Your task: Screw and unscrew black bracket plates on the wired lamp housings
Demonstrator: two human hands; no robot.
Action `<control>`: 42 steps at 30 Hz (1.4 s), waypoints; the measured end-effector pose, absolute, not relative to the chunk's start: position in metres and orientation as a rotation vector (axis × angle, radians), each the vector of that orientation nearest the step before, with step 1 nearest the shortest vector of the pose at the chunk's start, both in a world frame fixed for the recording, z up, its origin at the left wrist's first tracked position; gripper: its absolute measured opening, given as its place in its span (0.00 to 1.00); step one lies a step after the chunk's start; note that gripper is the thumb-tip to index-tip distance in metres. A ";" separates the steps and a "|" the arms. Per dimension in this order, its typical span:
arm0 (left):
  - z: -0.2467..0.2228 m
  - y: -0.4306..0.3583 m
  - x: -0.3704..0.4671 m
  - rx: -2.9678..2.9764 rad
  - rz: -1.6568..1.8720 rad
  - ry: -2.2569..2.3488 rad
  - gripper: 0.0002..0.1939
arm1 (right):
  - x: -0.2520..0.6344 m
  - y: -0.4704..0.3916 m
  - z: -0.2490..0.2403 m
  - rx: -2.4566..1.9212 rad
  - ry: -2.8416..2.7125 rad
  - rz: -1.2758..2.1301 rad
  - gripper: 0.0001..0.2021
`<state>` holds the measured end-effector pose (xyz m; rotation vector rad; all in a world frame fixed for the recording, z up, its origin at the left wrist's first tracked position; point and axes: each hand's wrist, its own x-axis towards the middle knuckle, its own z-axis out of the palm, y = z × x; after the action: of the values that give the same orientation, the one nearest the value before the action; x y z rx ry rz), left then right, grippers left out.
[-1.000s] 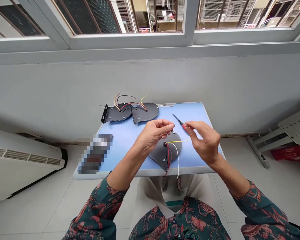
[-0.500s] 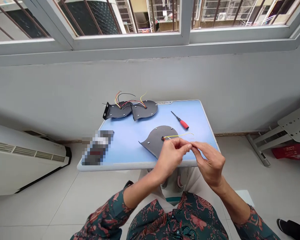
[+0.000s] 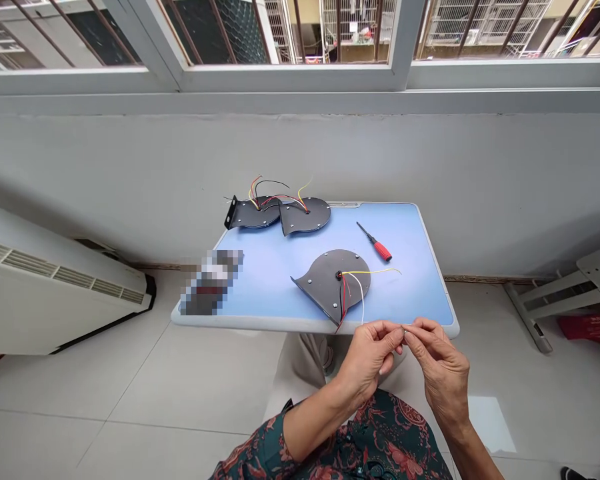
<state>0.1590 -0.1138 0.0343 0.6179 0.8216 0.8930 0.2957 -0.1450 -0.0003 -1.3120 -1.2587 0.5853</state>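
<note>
Since half a second ago, the left hand and right hand have drawn off the near dark plate, uncovering its lower right side, and now meet at the table's front edge. That plate lies on the blue table, near its front edge, its flared corner to the left. From its middle hole a yellow wire runs right, while a white wire, red wires and a black one droop toward the front edge. On each hand, thumb and forefinger are drawn together at the tips, and the two pairs of tips touch or nearly touch; a tiny pale speck shows there, too small to identify, and which hand grips it I cannot tell. Beyond the plate, to the right, lies a red-handled screwdriver, untouched. Two more wired plates overlap at the back left, with a pixelated patch nearer the left edge.
</note>
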 end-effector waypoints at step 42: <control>0.064 -0.149 0.101 1.205 1.001 0.959 0.08 | 0.279 -0.069 0.030 -1.304 -1.456 0.742 0.05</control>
<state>0.1008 -0.1489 0.0640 1.2051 0.9586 1.0007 0.2786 -0.0692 0.0304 -1.3037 -1.4561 0.7424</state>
